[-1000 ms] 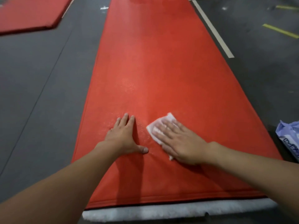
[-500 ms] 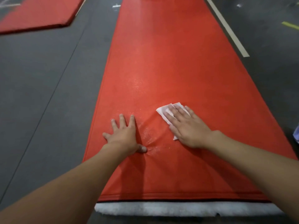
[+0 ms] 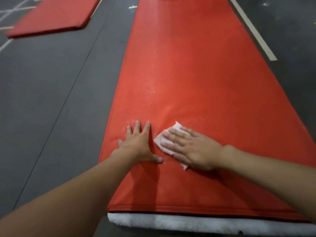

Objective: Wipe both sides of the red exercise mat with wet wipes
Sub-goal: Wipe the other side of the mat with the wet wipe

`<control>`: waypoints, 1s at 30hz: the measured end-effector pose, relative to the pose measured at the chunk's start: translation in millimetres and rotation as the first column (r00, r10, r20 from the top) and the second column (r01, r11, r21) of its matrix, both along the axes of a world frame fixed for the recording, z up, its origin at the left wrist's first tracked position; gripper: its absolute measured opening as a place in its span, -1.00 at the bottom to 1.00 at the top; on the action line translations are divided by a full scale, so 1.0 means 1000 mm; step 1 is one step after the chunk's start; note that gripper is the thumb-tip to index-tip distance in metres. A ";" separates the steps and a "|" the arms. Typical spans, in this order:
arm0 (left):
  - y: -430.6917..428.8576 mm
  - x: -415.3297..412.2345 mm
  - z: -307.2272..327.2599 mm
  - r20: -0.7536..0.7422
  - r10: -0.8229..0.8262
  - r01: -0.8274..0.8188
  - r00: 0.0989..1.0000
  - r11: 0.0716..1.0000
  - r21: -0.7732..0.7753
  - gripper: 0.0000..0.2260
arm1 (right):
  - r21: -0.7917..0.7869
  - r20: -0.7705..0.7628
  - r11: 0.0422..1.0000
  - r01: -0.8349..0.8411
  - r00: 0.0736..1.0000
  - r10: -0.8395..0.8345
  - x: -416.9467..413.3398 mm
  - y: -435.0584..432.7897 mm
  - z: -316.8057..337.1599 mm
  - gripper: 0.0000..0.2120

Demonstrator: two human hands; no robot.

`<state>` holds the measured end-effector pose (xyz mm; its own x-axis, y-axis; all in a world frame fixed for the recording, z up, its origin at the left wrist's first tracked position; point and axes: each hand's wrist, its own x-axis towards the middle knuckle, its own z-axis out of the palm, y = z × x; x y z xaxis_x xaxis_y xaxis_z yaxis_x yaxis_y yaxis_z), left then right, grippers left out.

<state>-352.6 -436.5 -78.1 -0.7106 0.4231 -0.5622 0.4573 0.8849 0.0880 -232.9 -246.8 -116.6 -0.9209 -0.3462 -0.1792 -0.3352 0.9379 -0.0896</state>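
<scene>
The long red exercise mat (image 3: 196,69) stretches away from me across the dark floor. My left hand (image 3: 139,144) lies flat on the mat near its left edge, fingers spread and straight. Just to its right, my right hand (image 3: 189,147) presses a white wet wipe (image 3: 162,140) flat against the mat with straight fingers. The wipe shows past the fingertips and under the palm. Wet sheen marks the mat above both hands.
A white fuzzy strip (image 3: 196,223) runs along the mat's near end. A second red mat (image 3: 53,16) lies at the far left on the dark grey floor (image 3: 51,100). A pale painted line (image 3: 253,29) crosses the floor right of the mat.
My right hand has slid the wipe leftward and toward me, close beside the left hand. The view has shifted right; the blue wipes pack seen earlier is out of frame.
</scene>
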 end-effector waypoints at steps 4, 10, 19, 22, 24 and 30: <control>-0.020 -0.015 0.006 -0.004 -0.091 0.091 0.996 0.995 -0.037 0.26 | 0.002 -0.002 0.950 0.313 0.950 -0.313 -0.016 -0.005 0.004 -0.43; -0.039 0.000 0.000 -0.131 0.245 -0.252 0.961 0.967 -0.032 0.27 | -0.006 0.039 0.998 0.060 0.997 -0.060 -0.018 -0.009 0.004 -0.44; -0.052 -0.003 -0.008 -0.034 0.366 -0.363 0.930 0.929 0.072 0.27 | 0.027 0.016 0.999 0.017 1.000 -0.018 -0.034 -0.015 0.004 -0.46; -0.053 -0.006 -0.007 -0.005 0.351 -0.350 0.936 0.933 0.083 0.30 | -0.001 -0.033 0.969 0.247 0.968 -0.247 -0.040 -0.028 0.002 -0.42; -0.060 -0.013 -0.005 0.019 0.315 -0.316 0.949 0.943 0.103 0.30 | -0.027 -0.032 0.997 0.075 0.997 -0.076 -0.028 -0.052 -0.004 -0.39; -0.087 -0.017 0.002 0.038 0.274 -0.274 0.961 0.928 0.251 0.17 | -0.027 -0.023 0.970 0.241 0.970 -0.242 -0.050 -0.040 0.002 -0.43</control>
